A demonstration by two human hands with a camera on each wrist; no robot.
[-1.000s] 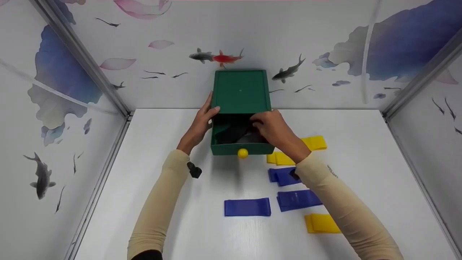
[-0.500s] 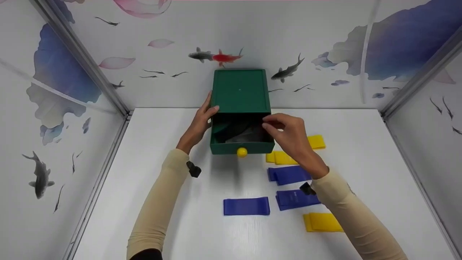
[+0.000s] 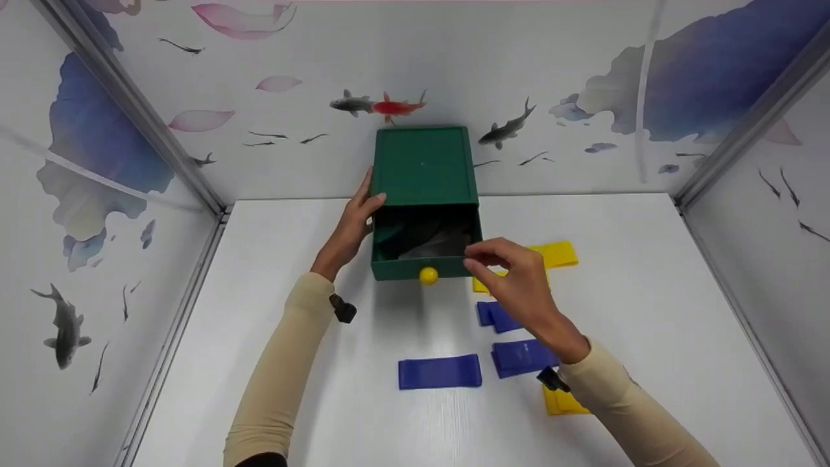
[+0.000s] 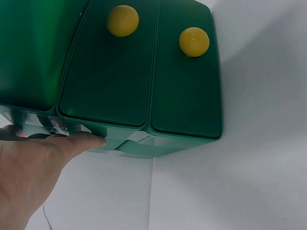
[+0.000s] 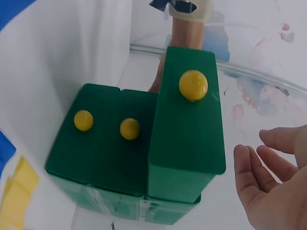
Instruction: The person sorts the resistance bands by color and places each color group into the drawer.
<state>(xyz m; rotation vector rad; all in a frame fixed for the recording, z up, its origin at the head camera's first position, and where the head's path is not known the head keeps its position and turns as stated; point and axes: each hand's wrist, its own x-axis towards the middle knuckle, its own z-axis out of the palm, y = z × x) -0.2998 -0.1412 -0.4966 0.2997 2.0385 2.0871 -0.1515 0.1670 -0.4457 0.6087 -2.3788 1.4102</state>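
A green drawer cabinet (image 3: 421, 165) with yellow knobs stands against the back wall. Its top drawer (image 3: 395, 269) is pulled out. Inside lie dark, partly shadowed pieces (image 3: 434, 240) whose kind I cannot tell. My left hand (image 3: 347, 233) rests its fingers along the cabinet's left side, as the left wrist view also shows. My right hand (image 3: 519, 279) hovers by the drawer's front right corner. In the right wrist view, a gap separates that hand's thumb and fingers from the drawer, and they hold nothing.
Right of the cabinet lie flat yellow bands (image 3: 559, 254) and blue bands (image 3: 522, 358), with another blue band (image 3: 439, 372) nearer the front middle. More yellow pieces (image 3: 563, 402) are partly under the right forearm. Printed white walls enclose the white table (image 3: 363, 415).
My right hand has come out of the drawer, moved right, then down toward its front right corner. My left hand keeps its place on the cabinet. The view has shifted slightly.
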